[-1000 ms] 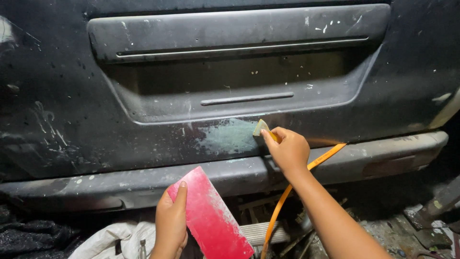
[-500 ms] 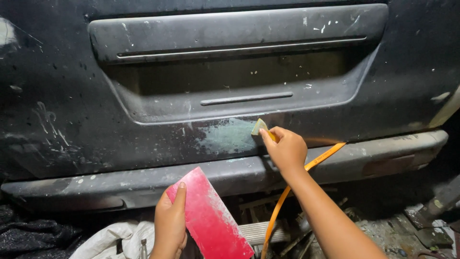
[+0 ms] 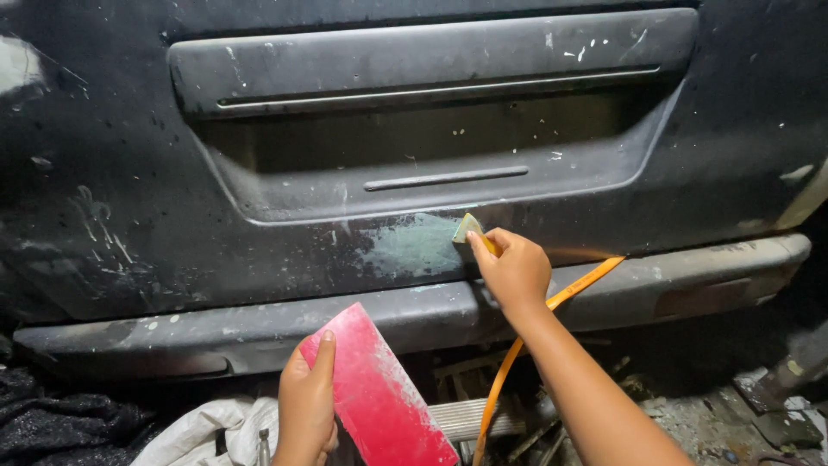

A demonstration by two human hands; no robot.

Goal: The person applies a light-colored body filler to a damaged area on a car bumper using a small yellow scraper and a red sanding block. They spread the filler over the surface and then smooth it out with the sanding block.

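**Scraper at pale patch on dark panel**

A small yellowish scraper blade (image 3: 468, 229) is pinched in the right hand (image 3: 516, 269), fingers closed, its edge pressed vs. the pale green-grey patch (image 3: 412, 248) on the scuffed black vehicle panel (image 3: 121, 233). A flat red plastic spreader card (image 3: 375, 393) is gripped by the left hand (image 3: 306, 406), lower down. An orange strap (image 3: 552, 304) is seen beside the right wrist.

Both arms are bare, with no sleeve showing anywhere in view. The right hand (image 3: 516, 272) wears no glove, ring or watch, and its forearm runs uncovered from the wrist down to the lower edge of the picture. The left hand (image 3: 306, 406) is likewise ungloved and without jewellery; only the hand and a short stretch of wrist show. The fingers (image 3: 323, 358) have short, plain nails. No clothing shows at all.
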